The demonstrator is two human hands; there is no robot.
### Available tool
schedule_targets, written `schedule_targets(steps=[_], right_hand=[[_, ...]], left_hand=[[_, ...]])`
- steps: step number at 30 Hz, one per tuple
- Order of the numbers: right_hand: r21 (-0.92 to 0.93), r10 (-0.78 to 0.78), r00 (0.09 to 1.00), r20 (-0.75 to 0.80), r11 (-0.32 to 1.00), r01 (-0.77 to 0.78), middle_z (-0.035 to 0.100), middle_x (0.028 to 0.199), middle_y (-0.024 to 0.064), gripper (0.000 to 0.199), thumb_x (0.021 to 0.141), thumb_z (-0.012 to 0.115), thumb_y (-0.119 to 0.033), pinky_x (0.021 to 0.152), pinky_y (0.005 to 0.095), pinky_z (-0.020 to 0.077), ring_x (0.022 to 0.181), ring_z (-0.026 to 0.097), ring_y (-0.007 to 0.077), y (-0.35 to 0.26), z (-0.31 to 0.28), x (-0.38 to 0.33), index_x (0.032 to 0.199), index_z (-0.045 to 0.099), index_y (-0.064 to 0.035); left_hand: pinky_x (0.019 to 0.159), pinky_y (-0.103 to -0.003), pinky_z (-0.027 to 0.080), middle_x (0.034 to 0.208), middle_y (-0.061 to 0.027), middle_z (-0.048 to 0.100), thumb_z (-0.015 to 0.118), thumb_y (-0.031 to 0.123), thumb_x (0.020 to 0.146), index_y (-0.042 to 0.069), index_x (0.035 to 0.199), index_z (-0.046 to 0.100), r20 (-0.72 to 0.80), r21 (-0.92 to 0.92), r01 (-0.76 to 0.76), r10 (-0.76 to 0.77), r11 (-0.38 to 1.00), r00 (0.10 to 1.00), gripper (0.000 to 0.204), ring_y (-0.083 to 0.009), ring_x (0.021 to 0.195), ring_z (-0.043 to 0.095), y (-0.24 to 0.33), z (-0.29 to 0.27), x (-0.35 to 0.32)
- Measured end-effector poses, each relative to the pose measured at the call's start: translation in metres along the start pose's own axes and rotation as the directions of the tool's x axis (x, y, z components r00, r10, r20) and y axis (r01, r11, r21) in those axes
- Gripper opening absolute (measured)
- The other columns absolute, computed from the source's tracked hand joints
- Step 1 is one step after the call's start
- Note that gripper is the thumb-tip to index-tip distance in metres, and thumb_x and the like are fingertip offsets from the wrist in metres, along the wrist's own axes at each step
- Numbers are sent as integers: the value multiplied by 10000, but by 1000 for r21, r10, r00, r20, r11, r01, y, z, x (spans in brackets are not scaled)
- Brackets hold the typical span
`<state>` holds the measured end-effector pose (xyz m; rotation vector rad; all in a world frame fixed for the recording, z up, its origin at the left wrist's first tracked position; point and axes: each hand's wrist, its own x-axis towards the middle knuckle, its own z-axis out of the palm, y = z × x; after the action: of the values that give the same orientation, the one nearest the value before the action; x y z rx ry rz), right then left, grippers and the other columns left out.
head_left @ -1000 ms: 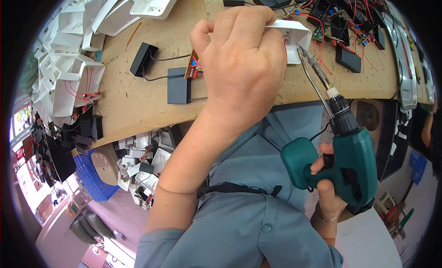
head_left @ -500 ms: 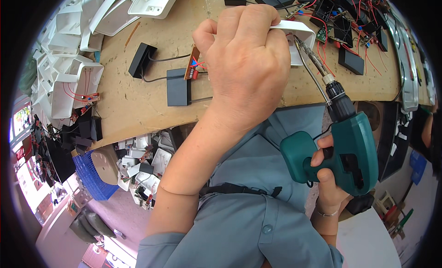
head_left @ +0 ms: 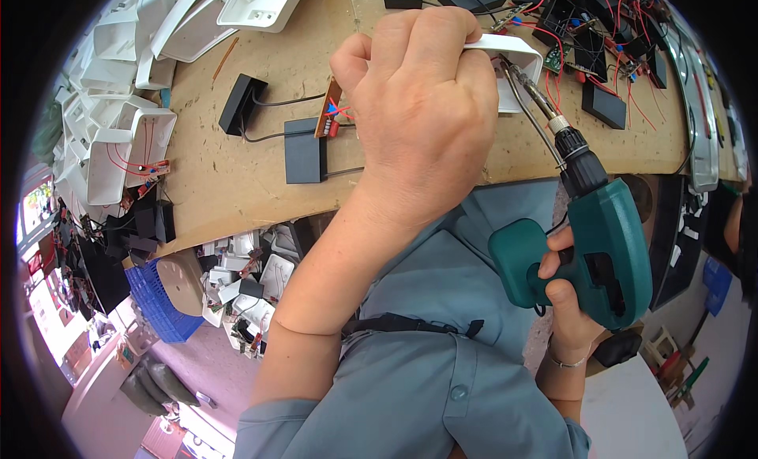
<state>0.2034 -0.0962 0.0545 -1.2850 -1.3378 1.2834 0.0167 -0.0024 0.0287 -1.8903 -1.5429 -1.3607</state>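
My left hand (head_left: 426,116) is closed round a white plastic housing (head_left: 527,58) at the far middle of the table, its back turned up and covering much of it. In my right hand (head_left: 570,317) is a green pistol-shaped soldering gun (head_left: 614,250), gripped by its handle. The gun's metal tip and thin feed tube point up and left into the open side of the housing; what they touch inside is too small to make out. Beside my left hand stands a small circuit board (head_left: 328,108) with red wires, cabled to a black box (head_left: 306,155) and another black box (head_left: 240,104).
White housings (head_left: 118,41) are heaped at the left of the table (head_left: 213,198). Black boxes (head_left: 604,105) with boards and red wires lie at the far right. Below the table edge are a blue basket (head_left: 162,301) and a pile of white and black parts (head_left: 253,289).
The soldering gun's body and my right hand have shifted slightly up and right, while its tip stays at the housing. My left hand has hardly moved.
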Motion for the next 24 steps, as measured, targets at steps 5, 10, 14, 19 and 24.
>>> schedule_targets(steps=[5,10,14,19,24], right_hand=[[-21,63,998,-12,998,-63,534,867,105,472,703,716,-219,588,248,432,656,513,135,-3,-3,-5,1006,477,52],[-51,20,1000,-7,999,-20,539,864,104,459,695,722,-185,615,247,434,676,514,132,-4,-6,-4,1014,485,44],[-149,17,1000,-25,989,-20,583,846,53,370,664,754,-181,646,243,452,726,537,109,-11,-3,-3,940,576,-11],[-167,41,996,-76,985,-53,592,819,41,391,649,760,-210,630,254,449,691,546,122,-12,-2,-7,935,580,-13],[-382,-96,995,13,919,93,591,780,24,348,656,751,-244,617,259,441,674,549,124,-11,-4,-3,873,593,-23]], left_hand=[[688,-338,281,842,1,532,539,48,592,48,579,508,134,257,-192,162,947,978,34,-165,794,477,1,-16,9],[689,-337,282,835,3,532,538,46,599,52,584,511,166,277,-164,122,947,979,31,-167,791,480,2,-13,8],[692,-338,281,828,6,531,538,42,607,54,588,515,236,298,-149,79,943,968,32,-169,787,482,5,-9,7],[693,-340,280,828,6,530,539,38,609,57,589,516,100,145,-56,42,988,994,36,-168,788,482,2,4,0],[689,-342,278,824,6,529,541,36,600,55,585,514,44,110,-79,75,991,996,37,-169,785,481,1,-7,4]])
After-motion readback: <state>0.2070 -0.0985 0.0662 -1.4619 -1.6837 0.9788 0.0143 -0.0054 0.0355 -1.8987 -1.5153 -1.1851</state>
